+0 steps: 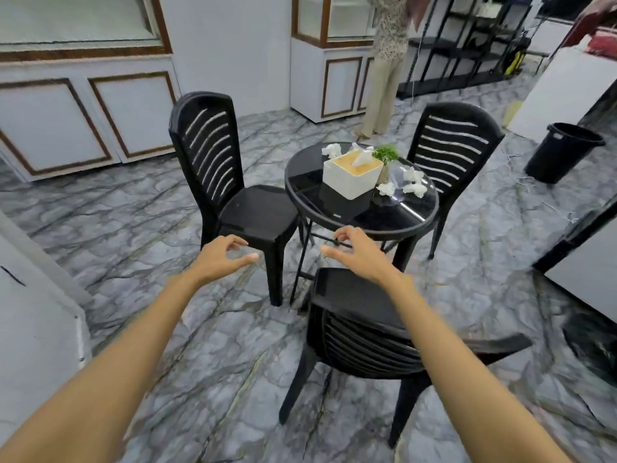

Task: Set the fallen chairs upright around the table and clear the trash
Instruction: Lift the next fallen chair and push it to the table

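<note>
Three black plastic chairs stand upright around a round black table (305, 192). Left hand (220, 255) and right hand (357, 252) are both extended forward, fingers loosely curled and spread, grasping nothing and touching nothing.

Left chair (233, 182): just beyond the left hand, its seat corner close ahead of the fingertips, backrest further out.

Near chair (360, 335): directly beneath the right forearm, its seat below the right wrist, backrest toward the wearer.

Far chair (450, 152): well beyond the right hand, on the far side of the table and to its right.

Table edge lies just ahead of the right hand's fingers. On the top, beyond that hand, sit a white tissue box (352, 173), a small green plant (386, 153) and several crumpled white tissues (414, 183), some behind the box and some to its right.

Black bin (564, 152): on the floor, far right of the right hand, well apart from the table.

Another person (384, 61) stands beyond the table.
</note>
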{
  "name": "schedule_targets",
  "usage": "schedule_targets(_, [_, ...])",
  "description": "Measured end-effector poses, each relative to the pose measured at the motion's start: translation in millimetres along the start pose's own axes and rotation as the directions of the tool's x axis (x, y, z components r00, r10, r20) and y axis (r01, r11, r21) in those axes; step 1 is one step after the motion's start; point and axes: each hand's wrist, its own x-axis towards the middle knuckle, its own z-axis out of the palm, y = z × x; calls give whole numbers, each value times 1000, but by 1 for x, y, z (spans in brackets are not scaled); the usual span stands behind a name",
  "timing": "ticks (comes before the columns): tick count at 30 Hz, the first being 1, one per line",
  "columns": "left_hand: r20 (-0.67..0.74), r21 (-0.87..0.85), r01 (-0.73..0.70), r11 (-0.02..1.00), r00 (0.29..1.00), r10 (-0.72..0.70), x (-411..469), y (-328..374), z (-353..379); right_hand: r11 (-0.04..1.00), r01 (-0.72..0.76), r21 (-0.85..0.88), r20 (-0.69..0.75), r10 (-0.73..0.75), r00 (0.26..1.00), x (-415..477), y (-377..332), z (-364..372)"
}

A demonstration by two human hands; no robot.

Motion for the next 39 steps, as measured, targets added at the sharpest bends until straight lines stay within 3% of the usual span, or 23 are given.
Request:
schedule_targets(6, [-17, 63, 96, 993, 995, -95, 28, -79, -84, 989, 98, -111, 243, -69, 968, 105, -106, 105])
schedule_targets(14, [-3, 72, 261, 963, 965, -262, 77, -174, -174, 988, 107, -108, 400, -55, 915, 219, -180, 190])
schedule_targets(22, [-20, 125, 352, 928, 936, -352, 189, -241, -254, 987, 152, -62, 474, -105, 875, 370, -238, 247])
schedule_targets(34, [-76, 73, 428, 901, 903, -423, 386, -339, -423, 990, 126, 68, 572, -142, 808, 623, -356, 324])
schedule_targets(39, [-19, 149, 403, 903, 914, -405, 476, -395, -487, 992, 99, 84, 516, -128, 847, 723, -386, 353])
